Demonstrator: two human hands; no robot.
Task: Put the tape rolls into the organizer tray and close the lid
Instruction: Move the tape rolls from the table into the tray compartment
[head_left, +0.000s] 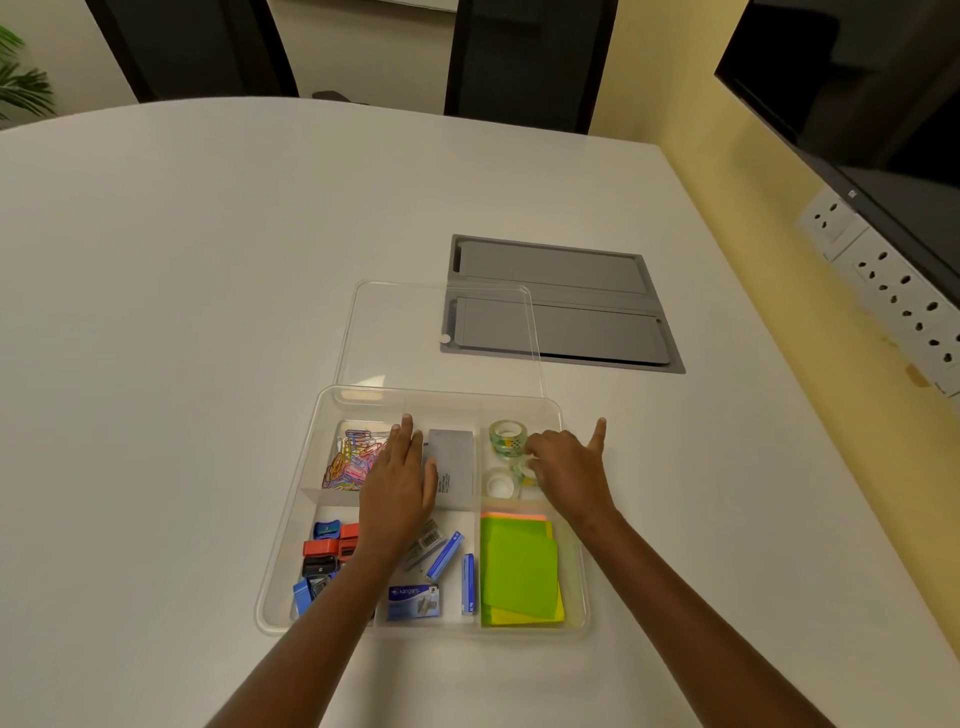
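Both hands (397, 483) (563, 467) reach spread-fingered into the tray (291, 545), right touching tape rolls (508, 439); lid (395, 338) off.

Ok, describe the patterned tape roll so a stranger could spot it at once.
Find the clear tray on the white table. Look in its far right compartment, above the green notes. The patterned roll lies farthest back; the plain roll nearer has no print.

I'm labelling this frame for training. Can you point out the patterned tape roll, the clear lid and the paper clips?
patterned tape roll (507, 435), head view, on its upper rim.
clear lid (395, 338), head view, on its flat panel.
paper clips (349, 457), head view, middle of the pile.
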